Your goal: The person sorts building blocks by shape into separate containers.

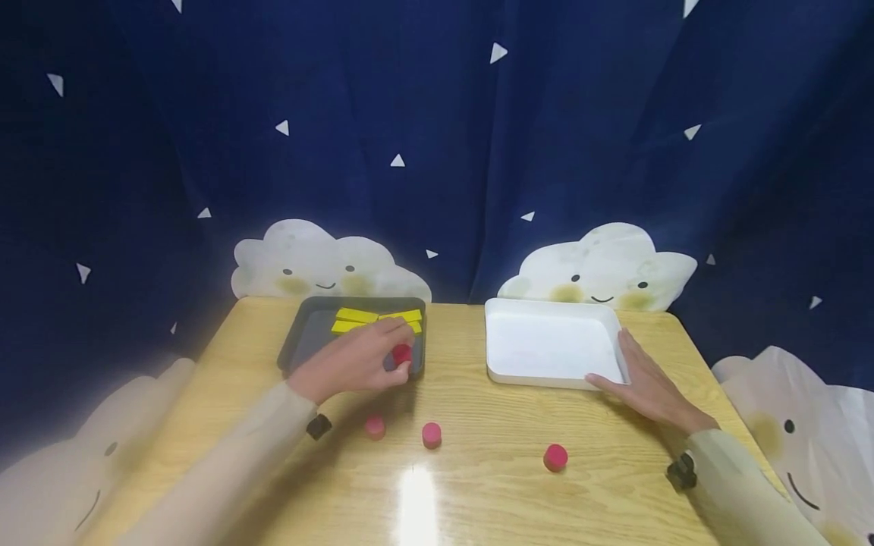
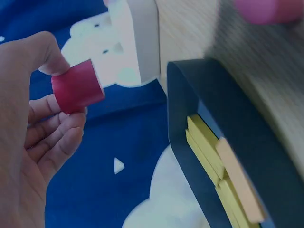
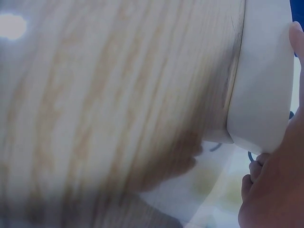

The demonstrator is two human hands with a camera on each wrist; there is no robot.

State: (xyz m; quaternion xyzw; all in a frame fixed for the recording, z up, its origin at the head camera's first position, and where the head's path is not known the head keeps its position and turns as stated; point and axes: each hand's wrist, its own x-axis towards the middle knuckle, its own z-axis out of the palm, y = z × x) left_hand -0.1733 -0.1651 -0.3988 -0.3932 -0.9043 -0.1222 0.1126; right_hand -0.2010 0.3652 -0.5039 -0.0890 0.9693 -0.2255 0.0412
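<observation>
My left hand [image 1: 362, 360] pinches a red cylinder [image 1: 402, 354] between thumb and fingers, over the front right part of a dark grey tray [image 1: 303, 345]. In the left wrist view the red cylinder [image 2: 78, 86] shows its smooth curved side. Several yellow blocks [image 1: 357, 315] lie at the back of the grey tray, partly hidden behind the hand. My right hand [image 1: 645, 379] rests at the front right corner of a white tray [image 1: 553, 381], thumb at the front rim and fingers extended along the right side. The inside of the white tray shows nothing in it.
On the wooden table [image 1: 478, 485], in front of the trays, stand three red cylinders: one [image 1: 375, 427] near the left forearm, one [image 1: 432, 435] near the middle, one [image 1: 556, 457] further right. Cloud-shaped panels [image 1: 601, 265] and a dark blue curtain [image 1: 444, 114] border the table.
</observation>
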